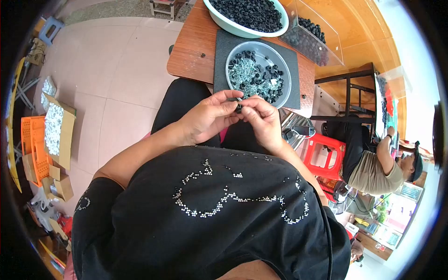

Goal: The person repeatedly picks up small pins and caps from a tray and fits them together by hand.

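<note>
My left hand [205,117] and my right hand [266,125] meet at the near edge of the table. Between their fingertips is a small black plastic cap [239,108]; a thin silvery piece, perhaps a screw, shows just above it. Both hands pinch closed there, and the fingers partly hide what they hold. Just beyond them, a clear round bowl [287,88] contains silver screws [245,71] on its left and several loose black caps [273,73] on its right. The bowl rests on a dark grey mat [221,56].
Behind the bowl stand a pale green basin [242,31] full of black parts and a clear bin [333,42] with more. Brown wooden table [191,53]. At right, a co-worker [373,168] sits by a red stool [322,156]. Cardboard box [69,135] and orange crate [39,154] stand left.
</note>
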Tool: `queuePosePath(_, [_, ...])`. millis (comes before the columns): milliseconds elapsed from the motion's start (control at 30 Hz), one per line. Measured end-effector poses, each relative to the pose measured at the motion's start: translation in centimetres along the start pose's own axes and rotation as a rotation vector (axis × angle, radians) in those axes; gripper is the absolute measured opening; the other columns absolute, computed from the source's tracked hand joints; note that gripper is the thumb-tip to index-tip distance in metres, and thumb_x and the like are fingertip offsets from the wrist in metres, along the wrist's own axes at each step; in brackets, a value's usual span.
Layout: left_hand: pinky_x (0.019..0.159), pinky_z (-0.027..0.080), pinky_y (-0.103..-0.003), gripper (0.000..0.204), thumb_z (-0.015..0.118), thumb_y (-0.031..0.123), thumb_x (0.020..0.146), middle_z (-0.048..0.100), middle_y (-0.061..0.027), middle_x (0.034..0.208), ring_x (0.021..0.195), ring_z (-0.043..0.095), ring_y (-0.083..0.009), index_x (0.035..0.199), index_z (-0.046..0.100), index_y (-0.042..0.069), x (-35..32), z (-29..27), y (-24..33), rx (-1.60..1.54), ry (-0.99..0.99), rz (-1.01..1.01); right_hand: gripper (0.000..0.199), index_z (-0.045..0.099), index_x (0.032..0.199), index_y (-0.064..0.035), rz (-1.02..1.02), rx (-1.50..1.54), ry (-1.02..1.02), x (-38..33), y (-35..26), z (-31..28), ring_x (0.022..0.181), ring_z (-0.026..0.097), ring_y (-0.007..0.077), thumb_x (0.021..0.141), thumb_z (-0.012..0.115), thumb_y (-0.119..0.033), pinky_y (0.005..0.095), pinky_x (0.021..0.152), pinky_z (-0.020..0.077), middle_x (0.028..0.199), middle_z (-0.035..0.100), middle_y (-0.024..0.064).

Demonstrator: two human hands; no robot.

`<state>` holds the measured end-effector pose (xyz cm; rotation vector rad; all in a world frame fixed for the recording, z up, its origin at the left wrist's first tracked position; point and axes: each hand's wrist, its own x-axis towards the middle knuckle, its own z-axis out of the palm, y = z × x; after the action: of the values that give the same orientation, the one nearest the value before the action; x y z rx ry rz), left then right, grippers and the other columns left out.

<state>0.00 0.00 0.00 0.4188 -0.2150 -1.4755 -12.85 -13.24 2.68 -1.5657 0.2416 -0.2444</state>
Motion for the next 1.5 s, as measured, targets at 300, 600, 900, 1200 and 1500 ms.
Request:
queuePosePath(300, [0.090,0.043,-0.027,0.024,0.046,0.016,0.095,0.057,-0.0060,0.104,0.098,0.054,-0.0128,0.114,0.053,0.004,0.2,0.1,0.2,-0.141,0.141,-0.008,0.025,0.060,0.106,-0.0011,-0.075,0.031,0.206,0.3,-0.1,0.9,0.081,0.058,0.0092,0.082,0.062,0.005,0.0210,0.065,0.0459,0.088,0.061,0.0033])
queuePosePath(600, [0.088,0.044,-0.027,0.019,0.050,0.018,0.094,0.059,-0.0048,0.098,0.092,0.055,-0.0118,0.105,0.058,0.005,0.1,0.6,0.1,-0.102,0.167,-0.006,0.028,0.063,0.094,-0.0018,-0.382,-0.649,0.240,0.9,-0.3,1.2,0.069,0.058,0.0138,0.068,0.070,0.006,0.0244,0.058,0.0465,0.081,0.060,0.0064])
queuePosePath(900, [0.090,0.043,-0.028,0.022,0.050,0.017,0.094,0.059,-0.0058,0.101,0.092,0.056,-0.0123,0.109,0.057,0.002,0.1,0.3,-0.2,-0.058,0.120,-0.006,0.024,0.064,0.087,-0.0021,-0.450,-0.680,0.289,0.8,-0.4,1.2,0.065,0.057,0.0171,0.066,0.073,0.004,0.0261,0.055,0.0455,0.077,0.060,0.0073])
queuePosePath(1200, [0.088,0.044,-0.027,0.021,0.053,0.018,0.092,0.059,-0.0043,0.095,0.092,0.056,-0.0121,0.106,0.057,0.003,0.0,0.6,0.0,-0.060,0.128,-0.039,0.022,0.064,0.085,-0.0010,-0.605,-0.721,0.241,1.1,-0.6,0.8,0.062,0.056,0.0165,0.065,0.074,0.004,0.0256,0.057,0.0449,0.076,0.060,0.0078])
queuePosePath(1500, [0.086,0.047,-0.027,0.022,0.052,0.017,0.092,0.061,-0.0044,0.095,0.091,0.057,-0.0128,0.107,0.056,0.001,-0.1,0.7,0.4,-0.164,0.038,-0.077,0.015,0.062,0.096,0.0019,-0.020,0.228,0.133,0.7,-0.1,0.6,0.091,0.054,0.0121,0.082,0.061,0.006,0.0244,0.078,0.0459,0.100,0.054,0.0053])
